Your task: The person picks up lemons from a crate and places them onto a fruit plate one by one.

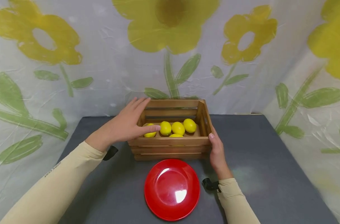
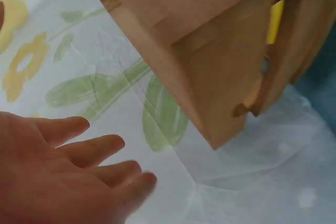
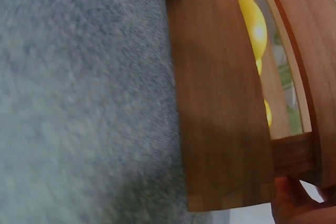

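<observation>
A slatted wooden crate [image 1: 170, 150] stands at the back of the dark table with several yellow lemons [image 1: 178, 128] inside. My right hand [image 1: 218, 154] holds the crate at its right side, thumb near the front top corner. In the right wrist view, part of that hand [image 3: 296, 203] shows against the end of the crate [image 3: 220, 98]. Over the crate's left side is my left hand [image 1: 123, 124], fingers extended and thumb reaching across in front of the leftmost lemon. The left wrist view shows this hand [image 2: 68, 177] with fingers spread, apart from the crate wall [image 2: 220, 66].
A round red plate [image 1: 170, 186] lies on the table [image 1: 256, 161] just in front of the crate. Behind stands a pale sheet [image 1: 103, 77] printed with yellow flowers, which also hangs along both sides of the table.
</observation>
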Tool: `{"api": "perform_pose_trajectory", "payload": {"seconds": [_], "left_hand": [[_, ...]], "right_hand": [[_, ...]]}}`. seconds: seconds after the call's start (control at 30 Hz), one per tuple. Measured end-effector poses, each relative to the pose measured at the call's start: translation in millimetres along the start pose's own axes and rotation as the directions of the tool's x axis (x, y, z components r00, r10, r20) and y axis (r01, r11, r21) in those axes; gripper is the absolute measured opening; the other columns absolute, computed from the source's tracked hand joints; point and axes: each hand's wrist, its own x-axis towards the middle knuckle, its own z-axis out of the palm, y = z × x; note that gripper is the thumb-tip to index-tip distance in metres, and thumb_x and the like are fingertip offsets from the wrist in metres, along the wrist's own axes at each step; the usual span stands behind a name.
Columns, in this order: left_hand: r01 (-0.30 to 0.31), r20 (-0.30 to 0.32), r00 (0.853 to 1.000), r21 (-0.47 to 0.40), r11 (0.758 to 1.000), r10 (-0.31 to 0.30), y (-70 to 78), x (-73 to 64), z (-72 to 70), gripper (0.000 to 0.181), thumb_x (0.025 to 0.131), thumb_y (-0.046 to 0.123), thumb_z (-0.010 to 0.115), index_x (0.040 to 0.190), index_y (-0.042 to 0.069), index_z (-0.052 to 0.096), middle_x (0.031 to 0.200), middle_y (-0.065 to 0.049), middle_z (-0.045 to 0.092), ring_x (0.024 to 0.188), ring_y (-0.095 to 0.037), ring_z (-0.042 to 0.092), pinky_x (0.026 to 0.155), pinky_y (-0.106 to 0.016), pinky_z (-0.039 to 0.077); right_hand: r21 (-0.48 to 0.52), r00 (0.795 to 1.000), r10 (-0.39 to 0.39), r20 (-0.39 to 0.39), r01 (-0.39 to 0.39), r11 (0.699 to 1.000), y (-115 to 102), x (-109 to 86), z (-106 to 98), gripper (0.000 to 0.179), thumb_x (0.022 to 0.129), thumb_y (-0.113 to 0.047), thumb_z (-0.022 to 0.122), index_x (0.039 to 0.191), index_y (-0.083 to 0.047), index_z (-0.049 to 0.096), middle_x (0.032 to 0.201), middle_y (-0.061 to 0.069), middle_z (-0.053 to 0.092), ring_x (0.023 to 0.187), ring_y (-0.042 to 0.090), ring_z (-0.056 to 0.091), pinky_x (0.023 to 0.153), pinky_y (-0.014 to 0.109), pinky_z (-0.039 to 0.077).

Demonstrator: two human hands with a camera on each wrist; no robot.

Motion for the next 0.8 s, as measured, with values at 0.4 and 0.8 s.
{"api": "perform_pose_trajectory", "payload": {"seconds": [0.4, 0.8], "left_hand": [[-0.059, 0.148, 0.988, 0.105, 0.993, 0.043, 11.1, 58.5, -11.9, 0.101, 0.097, 0.062, 0.069, 0.172, 0.01, 0.026, 0.175, -0.019, 0.033, 0.161, -0.043, 0.034, 0.13, -0.063, 0.032], [-0.028, 0.332, 0.943, 0.185, 0.982, -0.036, 20.9, 91.5, 2.5, 0.091, 0.098, 0.054, 0.072, 0.169, 0.009, 0.036, 0.172, -0.017, 0.041, 0.159, -0.042, 0.039, 0.127, -0.062, 0.036]], "right_hand": [[0.023, 1.0, -0.01, -0.017, 0.011, 1.0, 6.4, 5.4, 5.7, 0.071, 0.107, -0.041, 0.036, 0.172, -0.015, 0.028, 0.179, 0.015, 0.027, 0.157, 0.042, 0.033, 0.13, 0.062, 0.021], [0.034, 1.0, 0.001, -0.027, 0.0, 0.999, 10.7, 3.3, 4.1, 0.07, 0.107, -0.037, 0.035, 0.172, -0.014, 0.028, 0.178, 0.015, 0.027, 0.158, 0.04, 0.032, 0.131, 0.061, 0.02]]}}
